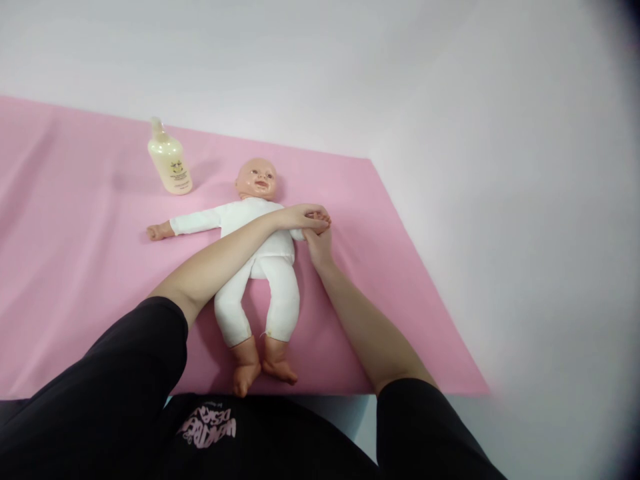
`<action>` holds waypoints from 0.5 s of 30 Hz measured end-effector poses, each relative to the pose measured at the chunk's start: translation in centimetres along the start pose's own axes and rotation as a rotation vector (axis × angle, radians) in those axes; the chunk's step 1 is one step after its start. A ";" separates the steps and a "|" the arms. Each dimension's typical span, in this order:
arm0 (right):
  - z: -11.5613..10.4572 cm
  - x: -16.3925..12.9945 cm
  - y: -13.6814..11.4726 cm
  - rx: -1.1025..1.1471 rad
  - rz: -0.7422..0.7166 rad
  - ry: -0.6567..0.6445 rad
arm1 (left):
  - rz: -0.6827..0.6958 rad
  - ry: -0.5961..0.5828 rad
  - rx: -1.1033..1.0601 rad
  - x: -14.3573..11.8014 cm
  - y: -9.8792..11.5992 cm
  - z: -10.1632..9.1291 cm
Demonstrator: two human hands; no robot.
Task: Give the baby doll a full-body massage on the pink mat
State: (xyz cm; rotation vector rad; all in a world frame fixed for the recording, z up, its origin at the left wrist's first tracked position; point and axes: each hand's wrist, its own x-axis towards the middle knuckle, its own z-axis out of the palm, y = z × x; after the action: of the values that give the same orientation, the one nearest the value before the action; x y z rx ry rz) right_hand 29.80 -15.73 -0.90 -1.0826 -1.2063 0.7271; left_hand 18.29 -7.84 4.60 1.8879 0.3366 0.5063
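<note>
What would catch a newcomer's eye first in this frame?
First, the baby doll in white clothes, lying face up in the middle of the pink mat. Next, both hands meet at the doll's arm on the right of the picture: the left hand reaches across its chest, and the right hand comes up from below. Last, a pale yellow bottle stands upright on the mat, beyond the doll's other, outstretched arm.
</note>
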 end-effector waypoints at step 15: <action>0.4 -0.6 -1.0 -0.012 0.036 0.021 | 0.031 -0.006 -0.083 0.0 -0.1 0.2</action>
State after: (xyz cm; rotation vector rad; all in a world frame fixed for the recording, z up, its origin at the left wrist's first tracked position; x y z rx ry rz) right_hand 29.16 -16.48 -0.19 -1.1219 -1.1774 0.7345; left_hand 18.40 -7.96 4.46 1.8158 0.2787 0.5281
